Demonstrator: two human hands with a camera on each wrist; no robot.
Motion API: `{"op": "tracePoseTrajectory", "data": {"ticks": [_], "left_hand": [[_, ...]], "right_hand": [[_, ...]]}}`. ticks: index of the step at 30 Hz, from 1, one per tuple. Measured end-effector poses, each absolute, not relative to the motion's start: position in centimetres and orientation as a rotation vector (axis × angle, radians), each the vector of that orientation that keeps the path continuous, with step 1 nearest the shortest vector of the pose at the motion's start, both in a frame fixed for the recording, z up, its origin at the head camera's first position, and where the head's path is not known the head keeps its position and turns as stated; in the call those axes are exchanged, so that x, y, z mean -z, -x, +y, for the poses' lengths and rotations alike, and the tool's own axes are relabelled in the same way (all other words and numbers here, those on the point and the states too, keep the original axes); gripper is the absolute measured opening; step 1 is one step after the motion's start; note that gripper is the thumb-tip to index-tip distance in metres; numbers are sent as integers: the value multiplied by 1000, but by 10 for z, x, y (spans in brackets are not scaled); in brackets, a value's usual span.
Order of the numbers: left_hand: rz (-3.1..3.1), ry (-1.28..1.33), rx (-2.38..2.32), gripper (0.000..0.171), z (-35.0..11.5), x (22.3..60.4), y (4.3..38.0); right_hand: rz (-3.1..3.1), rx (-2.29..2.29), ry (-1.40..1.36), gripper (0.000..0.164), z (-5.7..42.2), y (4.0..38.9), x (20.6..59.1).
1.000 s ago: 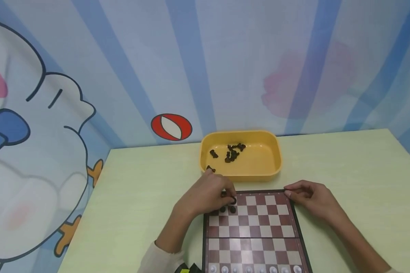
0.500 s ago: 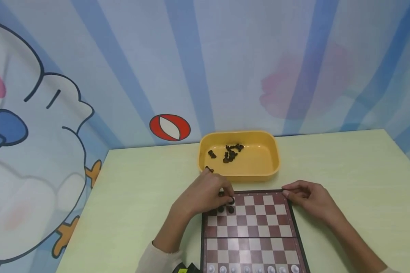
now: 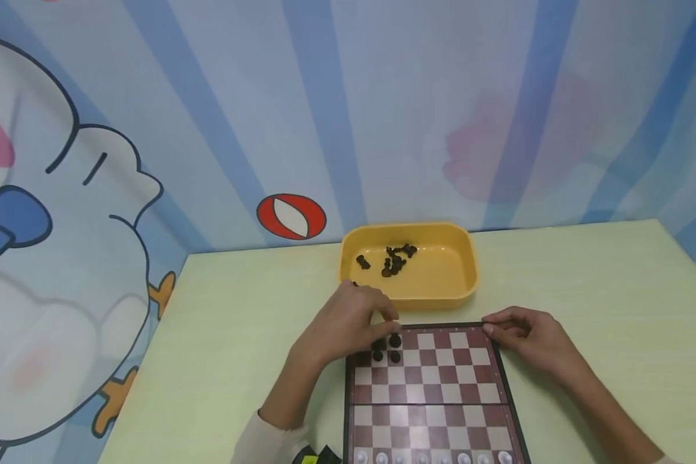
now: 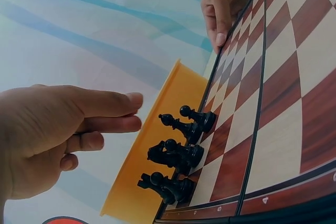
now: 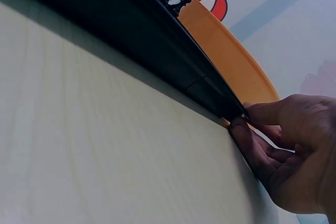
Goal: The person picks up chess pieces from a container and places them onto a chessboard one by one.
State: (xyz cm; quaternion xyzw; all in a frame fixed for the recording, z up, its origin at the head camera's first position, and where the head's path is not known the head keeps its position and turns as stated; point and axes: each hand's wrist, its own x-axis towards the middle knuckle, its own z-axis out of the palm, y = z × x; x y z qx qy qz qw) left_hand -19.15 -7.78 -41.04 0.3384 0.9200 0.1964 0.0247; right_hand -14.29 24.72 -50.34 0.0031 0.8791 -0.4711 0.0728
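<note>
My left hand (image 3: 345, 322) hovers by the far left corner of the chessboard (image 3: 426, 380). Nothing is between its thumb and fingers, which in the left wrist view lie apart from the pieces. Black chess pieces stand upright there in two short rows: a bishop (image 4: 173, 121) and a knight (image 4: 156, 152) at the back, pawns (image 4: 199, 115) in front. In the head view this hand hides some of them. At the far right corner, my right hand (image 5: 294, 150) pinches the board's edge between thumb and fingers.
Behind the board stands a yellow tray (image 3: 441, 298) holding several loose black chess pieces (image 3: 394, 263). White pieces (image 3: 421, 458) line the near side of the board. A patterned wall (image 3: 394, 129) rises behind the table (image 3: 238, 335).
My left hand's fingers have let go of the black bishop and drawn back slightly, leaving it standing on the back row. My right hand keeps its hold on the corner.
</note>
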Motion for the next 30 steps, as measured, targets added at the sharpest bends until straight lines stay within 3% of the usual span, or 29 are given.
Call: {"op": "tracePoseTrajectory", "data": {"ticks": [13, 30], "left_hand": [[3029, -820, -794, 13, -81, 415, 200], [3095, -792, -809, 11, -91, 404, 228]], "right_hand": [[2633, 1399, -51, 34, 249, 143, 503], [2624, 1395, -39, 35, 247, 142, 504]]}}
